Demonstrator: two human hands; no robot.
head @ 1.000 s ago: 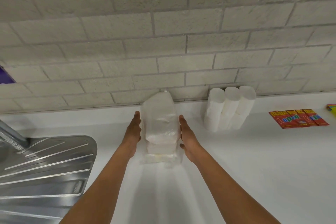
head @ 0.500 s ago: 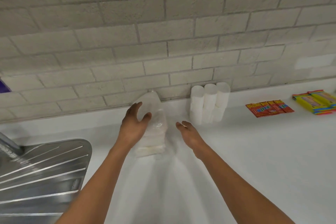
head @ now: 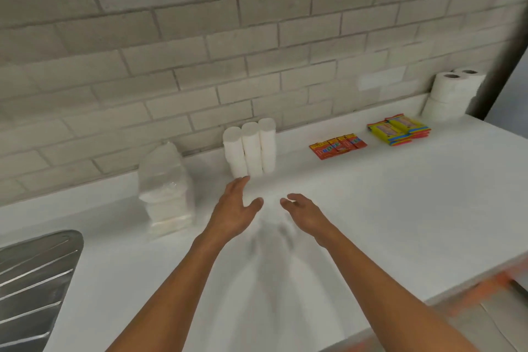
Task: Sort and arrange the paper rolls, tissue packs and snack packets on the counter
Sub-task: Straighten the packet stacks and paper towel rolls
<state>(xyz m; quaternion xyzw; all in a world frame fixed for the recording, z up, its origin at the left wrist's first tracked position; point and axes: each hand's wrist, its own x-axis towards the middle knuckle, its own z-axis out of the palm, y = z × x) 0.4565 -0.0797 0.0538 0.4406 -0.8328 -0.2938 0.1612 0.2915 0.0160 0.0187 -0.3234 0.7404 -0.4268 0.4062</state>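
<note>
Two bare forearms reach forward from the bottom edge over a white counter (head: pixel 371 223). The left hand (head: pixel 235 208) hovers above the counter with its fingers straight and spread, thumb out to the right, holding nothing; its fingertips are near the base of a group of paper rolls but not touching them. The right hand (head: pixel 304 213) is just beside it, fingers relaxed and slightly bent, also empty. At the lower left lies the ribbed metal drainboard (head: pixel 31 280) of a sink.

Left of the hands, a stack of tissue packs (head: pixel 165 194) in clear plastic stands upright against the grey brick wall (head: pixel 257 37). Beyond the left hand, three tall white paper rolls (head: pixel 251 148) stand side by side, touching one another, close to the wall. Further right, red snack packets (head: pixel 338 146) lie flat in a row, then a pile of yellow snack packets (head: pixel 398 129). In the far right corner, toilet rolls (head: pixel 448 94) are stacked two high.
</note>
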